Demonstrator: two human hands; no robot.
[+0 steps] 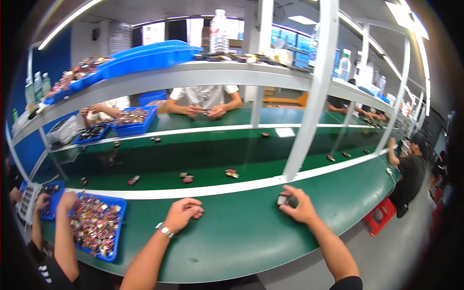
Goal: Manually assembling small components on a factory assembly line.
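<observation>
My right hand [300,207] is closed in a pinch on a small dark part with a pale, silvery face [282,199], over the green work table [232,237]. Its exact kind is too small to make out. Further left, my left hand [182,213] is held over the same table, fingers curled together and thumb against them. Whatever might be inside its fingers is hidden. A metal-banded watch [165,230] circles my left wrist. Beyond both hands, a few small parts [232,173] of pinkish, yellow and dark colour lie on the green conveyor belt [159,166].
A blue tray [124,212] heaped with small parts stands left, with a neighbour's hand [67,200] at it. A white post [309,96] rises ahead of my right hand, carrying a shelf [145,79]. People sit opposite and to the right, near a red stool [381,216].
</observation>
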